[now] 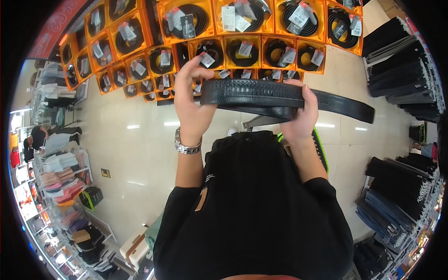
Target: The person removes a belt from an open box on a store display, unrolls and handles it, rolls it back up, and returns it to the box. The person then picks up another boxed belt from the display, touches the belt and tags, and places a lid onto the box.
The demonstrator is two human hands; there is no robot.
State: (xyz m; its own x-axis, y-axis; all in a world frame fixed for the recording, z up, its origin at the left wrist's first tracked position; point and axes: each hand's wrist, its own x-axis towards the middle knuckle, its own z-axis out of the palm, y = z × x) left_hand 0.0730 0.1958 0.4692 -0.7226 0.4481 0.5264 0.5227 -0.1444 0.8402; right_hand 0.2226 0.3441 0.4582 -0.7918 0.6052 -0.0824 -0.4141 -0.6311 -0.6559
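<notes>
A black leather belt [261, 93], folded into a long flattened loop, is held up in front of my chest. Its textured outer face shows, and a loose end sticks out to the right. My right hand [301, 114] is closed around the belt's right part, thumb over its edge. At the loop's left end, my left hand [193, 102] supports the belt against the palm, with some fingers raised above it; part of its grip is hidden. A metal buckle [247, 124] shows below the belt. Ahead is a display of orange boxes [242, 51] with coiled, tagged belts.
Hanging dark trousers [401, 186] line the right side. Folded clothes [63, 172] are on shelves at left, with a shopping basket [91, 198] nearby and a person [51, 137] beyond. Another green-edged basket [322, 149] is beside my right forearm. Pale tiled floor [135, 163] lies between.
</notes>
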